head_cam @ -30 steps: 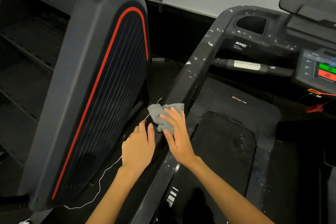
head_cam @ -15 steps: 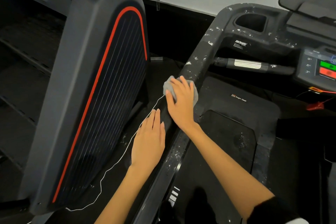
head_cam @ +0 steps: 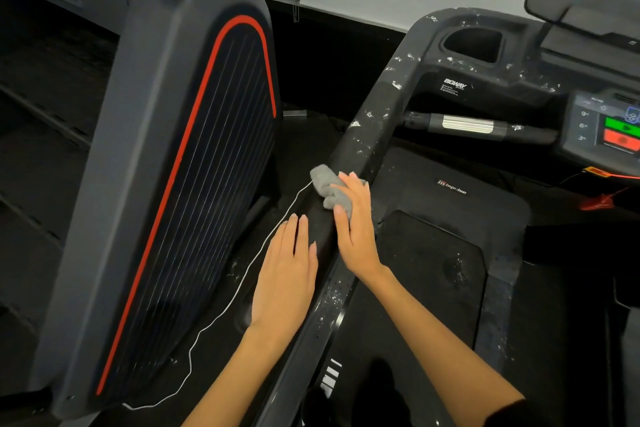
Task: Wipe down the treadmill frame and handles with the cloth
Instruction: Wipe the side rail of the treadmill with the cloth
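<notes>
While the right hand (head_cam: 355,218) pressed the grey cloth (head_cam: 329,185) flat-fingered on the treadmill's left side rail (head_cam: 372,128), the left hand (head_cam: 287,274) rested open just below (white flecks remained further up); firm overlapping strokes upward would probably clean best.

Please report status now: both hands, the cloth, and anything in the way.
Right hand presses cloth on treadmill side rail. Left hand flat beside rail, holding nothing. White specks remain higher up the rail. Thin white cord lies beside the rail.
</notes>
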### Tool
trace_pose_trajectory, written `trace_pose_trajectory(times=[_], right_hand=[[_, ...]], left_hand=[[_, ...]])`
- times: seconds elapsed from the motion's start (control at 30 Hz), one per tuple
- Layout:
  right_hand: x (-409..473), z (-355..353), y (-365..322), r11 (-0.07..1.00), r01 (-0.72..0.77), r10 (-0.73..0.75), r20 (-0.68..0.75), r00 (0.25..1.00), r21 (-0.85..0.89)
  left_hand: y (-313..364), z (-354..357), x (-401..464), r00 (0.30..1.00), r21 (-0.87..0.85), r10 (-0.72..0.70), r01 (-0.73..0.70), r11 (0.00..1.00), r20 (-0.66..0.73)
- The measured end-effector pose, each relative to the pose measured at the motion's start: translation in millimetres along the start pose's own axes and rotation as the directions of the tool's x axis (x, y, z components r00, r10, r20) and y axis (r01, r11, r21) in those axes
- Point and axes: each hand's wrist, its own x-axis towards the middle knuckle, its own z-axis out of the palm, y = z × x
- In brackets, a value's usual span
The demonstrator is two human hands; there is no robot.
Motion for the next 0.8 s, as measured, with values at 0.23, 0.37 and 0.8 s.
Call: trace_pose_trajectory(times=[0.23, 0.37, 0.8], right_hand=[[24, 10, -24, 0.937, -0.312, 0.333, -0.13, 0.934, 0.158], [1, 8, -27, 0.916, -0.281, 0.292, 0.006, 0.956, 0.285], [11, 36, -20, 0.598, -0.513, 0.763, -0.24, 0.6, 0.617]], left_hand=[[13, 9, 35, 0.992, -0.038, -0.113, 0.116, 0.993, 0.052], [15, 14, 50, 0.981, -0.04, -0.155, 0.16, 0.986, 0.118], [21, 15, 86, 0.962, -0.154, -0.216, 0.241, 0.958, 0.167]])
